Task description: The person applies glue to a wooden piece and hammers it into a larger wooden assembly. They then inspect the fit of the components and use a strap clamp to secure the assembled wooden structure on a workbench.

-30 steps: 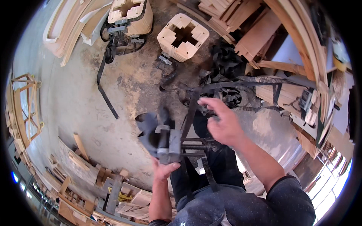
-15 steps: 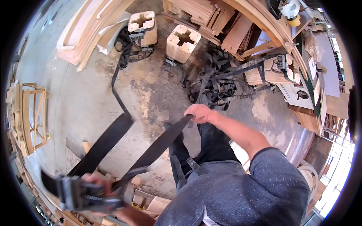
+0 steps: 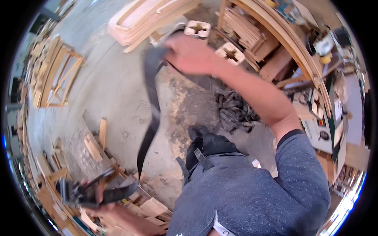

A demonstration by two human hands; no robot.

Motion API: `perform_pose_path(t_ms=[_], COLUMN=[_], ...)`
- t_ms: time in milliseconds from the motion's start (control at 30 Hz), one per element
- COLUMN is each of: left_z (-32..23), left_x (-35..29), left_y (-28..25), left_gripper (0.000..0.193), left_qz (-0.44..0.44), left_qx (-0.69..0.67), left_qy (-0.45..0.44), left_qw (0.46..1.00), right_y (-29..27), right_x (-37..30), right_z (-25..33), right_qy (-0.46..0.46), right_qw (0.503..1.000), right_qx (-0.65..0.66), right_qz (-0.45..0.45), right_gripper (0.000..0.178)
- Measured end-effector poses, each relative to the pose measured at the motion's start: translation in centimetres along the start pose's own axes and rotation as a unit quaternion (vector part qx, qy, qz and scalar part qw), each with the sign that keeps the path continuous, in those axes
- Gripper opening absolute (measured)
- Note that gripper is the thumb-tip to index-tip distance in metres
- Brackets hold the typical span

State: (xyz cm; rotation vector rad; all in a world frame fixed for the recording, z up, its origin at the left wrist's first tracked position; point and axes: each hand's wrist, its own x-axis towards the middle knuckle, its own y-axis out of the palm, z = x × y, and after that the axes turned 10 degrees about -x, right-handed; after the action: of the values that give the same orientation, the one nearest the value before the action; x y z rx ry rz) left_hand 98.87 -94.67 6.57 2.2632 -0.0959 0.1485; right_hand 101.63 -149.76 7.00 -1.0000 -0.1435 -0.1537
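Observation:
A dark metal strap ratchet (image 3: 70, 192) with a lever is gripped in my left hand (image 3: 101, 200) at the lower left. From it a black webbing strap (image 3: 152, 118) loops low, then climbs to my right hand (image 3: 188, 54). That hand is blurred and closed on the strap, raised at the upper middle with the arm stretched forward. Beyond it stand two pale wooden blocks with cross-shaped openings, the left block (image 3: 197, 29) and the right block (image 3: 231, 53). A heap of tangled black straps (image 3: 236, 113) lies on the floor past my feet.
Stacked curved wooden panels (image 3: 136, 21) lie at the far left. A wooden frame (image 3: 63, 80) stands at the left. Timber offcuts (image 3: 153, 206) are piled close at the lower left. To the right are a wooden rack (image 3: 289, 33) and a strapped block (image 3: 309, 103).
My right hand has swung up and forward with the strap, which now hangs in one long curve. The left hand still holds the ratchet. The view has turned, shifting the scene rightward.

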Motion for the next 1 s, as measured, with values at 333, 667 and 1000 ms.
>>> perform_pose_path(t_ms=[333, 667, 1000], left_z=[15.1, 17.5, 11.6], left_x=[-5.0, -6.9, -10.3], left_y=[11.7, 10.6, 7.0], left_gripper=[0.08, 0.083, 0.07], left_qz=[0.079, -0.008, -0.088], left_qx=[-0.224, -0.216, -0.229], left_qy=[-0.113, -0.094, -0.004], left_qw=[0.965, 0.972, 0.969], right_y=[2.4, 5.3, 13.9], right_x=[-1.7, -6.5, -11.0], right_z=[13.2, 14.7, 13.2], right_qy=[-0.206, -0.272, -0.229], right_qw=[0.969, 0.953, 0.947], right_qx=[-0.11, 0.001, 0.164], right_qz=[0.078, 0.131, 0.152], right_gripper=[0.009, 0.038, 0.018])
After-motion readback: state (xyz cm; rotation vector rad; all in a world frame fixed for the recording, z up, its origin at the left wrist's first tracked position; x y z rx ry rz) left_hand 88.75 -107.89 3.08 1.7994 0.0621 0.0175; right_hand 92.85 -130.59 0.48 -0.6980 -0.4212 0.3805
